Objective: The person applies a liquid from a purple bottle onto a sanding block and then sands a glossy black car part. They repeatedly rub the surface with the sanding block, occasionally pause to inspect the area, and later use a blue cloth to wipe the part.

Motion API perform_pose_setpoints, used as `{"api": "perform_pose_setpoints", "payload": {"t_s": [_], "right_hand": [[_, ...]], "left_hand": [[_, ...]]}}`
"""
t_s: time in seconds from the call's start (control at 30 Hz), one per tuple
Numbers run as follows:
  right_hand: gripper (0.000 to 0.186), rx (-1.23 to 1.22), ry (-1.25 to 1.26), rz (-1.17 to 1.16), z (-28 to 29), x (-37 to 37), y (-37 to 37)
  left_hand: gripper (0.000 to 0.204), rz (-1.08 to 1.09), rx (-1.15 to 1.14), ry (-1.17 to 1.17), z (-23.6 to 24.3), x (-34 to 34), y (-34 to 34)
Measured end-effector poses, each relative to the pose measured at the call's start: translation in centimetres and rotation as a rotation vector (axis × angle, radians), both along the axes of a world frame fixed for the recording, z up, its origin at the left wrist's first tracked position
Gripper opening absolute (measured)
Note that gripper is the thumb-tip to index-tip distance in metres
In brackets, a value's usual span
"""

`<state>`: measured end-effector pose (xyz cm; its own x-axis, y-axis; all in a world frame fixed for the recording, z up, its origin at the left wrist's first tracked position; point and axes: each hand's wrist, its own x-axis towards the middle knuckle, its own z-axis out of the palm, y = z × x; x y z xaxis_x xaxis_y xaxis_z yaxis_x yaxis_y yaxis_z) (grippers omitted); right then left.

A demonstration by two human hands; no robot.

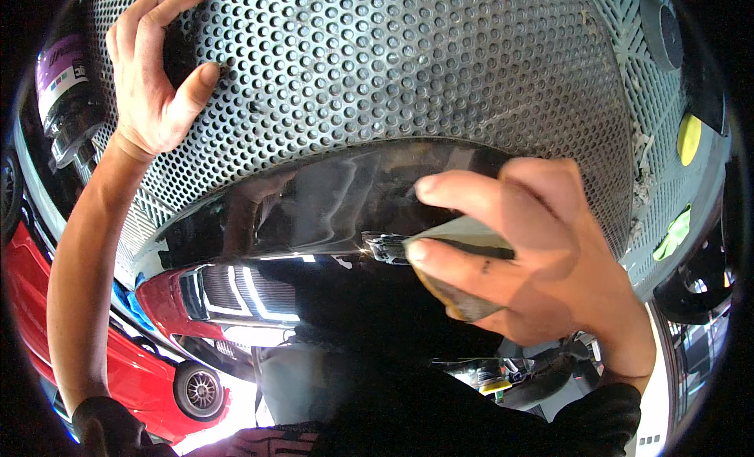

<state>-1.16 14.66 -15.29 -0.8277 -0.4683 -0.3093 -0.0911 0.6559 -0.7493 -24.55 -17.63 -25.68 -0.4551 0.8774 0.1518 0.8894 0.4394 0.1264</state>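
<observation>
Fingers of the right hand (542,260) pinch a small flat pad (459,237), pale on top with a darker yellow edge. The thumb is below and two fingers are above, so this hand is closed on the pad. The pad's front tip touches the shiny black panel (330,198), close to its lower edge. A little smear shows just beside the tip.

The left hand (153,72) rests up high on the grey floor mat with holes (440,72). Its fingers are spread and curled over the mat's edge, and the thumb presses on the mat. It holds nothing. It looks like it is there to keep the person steady.

A bottle with a purple label (61,88) stands just left of the left hand. Two small yellow pads (688,139) lie far off to the right on the mat. The shiny panel works like a mirror, and a red car (169,308) shows in it.

This looks like the rubbing step, with the pad working on one spot of the black panel. A good next move would be to keep the pad flat, press softly, and slide it along the panel from the smear, while the left hand holds firm.
</observation>
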Motion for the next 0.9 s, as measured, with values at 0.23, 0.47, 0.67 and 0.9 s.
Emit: {"api": "perform_pose_setpoints", "payload": {"t_s": [0.23,0.47,0.67,0.9], "right_hand": [[0.061,-0.020,0.034,0.004,-0.3,-0.3,-0.6],[0.058,0.029,0.011,-0.005,0.5,0.6,0.5],[0.052,-0.021,0.016,-0.026,-0.1,-0.1,-0.9],[0.058,0.054,-0.026,-0.006,1.0,1.0,0.9]], "left_hand": [[0.074,-0.005,0.012,-0.017,-0.1,0.2,0.2],[0.074,0.012,-0.008,-0.002,0.2,0.2,-0.1],[0.072,0.003,0.010,-0.011,-0.1,0.2,0.5],[0.072,-0.003,-0.010,0.010,0.2,0.1,0.0]]}}
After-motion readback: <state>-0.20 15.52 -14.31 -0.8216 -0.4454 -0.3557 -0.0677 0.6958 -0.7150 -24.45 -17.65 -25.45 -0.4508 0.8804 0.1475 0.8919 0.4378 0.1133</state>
